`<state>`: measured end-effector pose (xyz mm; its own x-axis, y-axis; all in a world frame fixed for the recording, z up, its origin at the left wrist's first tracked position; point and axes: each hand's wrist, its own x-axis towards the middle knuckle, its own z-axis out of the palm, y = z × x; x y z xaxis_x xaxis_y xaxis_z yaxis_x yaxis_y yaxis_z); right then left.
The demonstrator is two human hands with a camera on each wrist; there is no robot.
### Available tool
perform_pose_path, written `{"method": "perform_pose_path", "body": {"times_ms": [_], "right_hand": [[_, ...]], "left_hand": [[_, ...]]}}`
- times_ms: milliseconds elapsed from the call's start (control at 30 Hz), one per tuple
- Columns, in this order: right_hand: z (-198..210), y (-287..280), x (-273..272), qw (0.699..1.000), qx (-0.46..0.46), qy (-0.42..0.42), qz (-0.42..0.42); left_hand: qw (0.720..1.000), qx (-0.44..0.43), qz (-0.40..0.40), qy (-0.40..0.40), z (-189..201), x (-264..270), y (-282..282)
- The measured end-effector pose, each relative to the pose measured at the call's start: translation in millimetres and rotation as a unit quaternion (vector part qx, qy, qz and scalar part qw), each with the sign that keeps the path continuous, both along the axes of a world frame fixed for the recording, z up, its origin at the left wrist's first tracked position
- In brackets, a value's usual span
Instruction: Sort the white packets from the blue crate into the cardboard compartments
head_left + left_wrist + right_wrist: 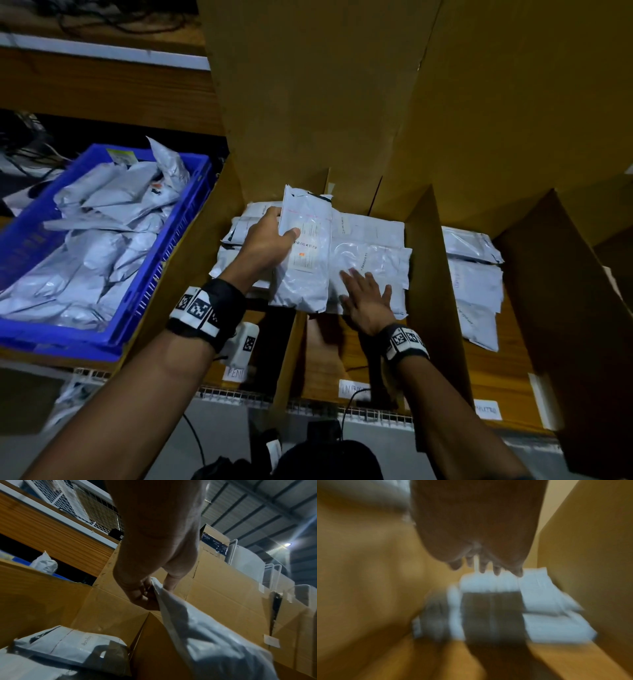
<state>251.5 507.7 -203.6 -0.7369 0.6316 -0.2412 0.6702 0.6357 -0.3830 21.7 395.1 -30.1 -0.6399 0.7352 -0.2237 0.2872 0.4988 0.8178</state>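
Note:
My left hand (274, 236) grips a white packet (305, 250) by its left edge, thumb on its label, above the divider between the left and middle cardboard compartments. The left wrist view shows the fingers (142, 595) pinching that packet (205, 635). My right hand (366, 294) lies open with straight, spread fingers over the stack of white packets (373, 246) in the middle compartment; the right wrist view of it (484, 568) is blurred. The blue crate (164, 253) at left holds several white packets (102, 233).
Tall cardboard walls (342, 102) rise behind the compartments. A divider (431, 260) separates the middle compartment from the right one, which holds more packets (476, 274). Paper labels (352, 389) mark the front edge. A white device (245, 342) sits under my left wrist.

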Motion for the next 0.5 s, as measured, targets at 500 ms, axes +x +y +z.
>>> {"method": "perform_pose_path", "body": {"times_ms": [500], "right_hand": [[170.7,-9.4,-37.9,0.967,0.017,0.249,-0.051]], "left_hand": [[0.984,0.117,-0.063,-0.115,15.2,26.5,31.9]]}}
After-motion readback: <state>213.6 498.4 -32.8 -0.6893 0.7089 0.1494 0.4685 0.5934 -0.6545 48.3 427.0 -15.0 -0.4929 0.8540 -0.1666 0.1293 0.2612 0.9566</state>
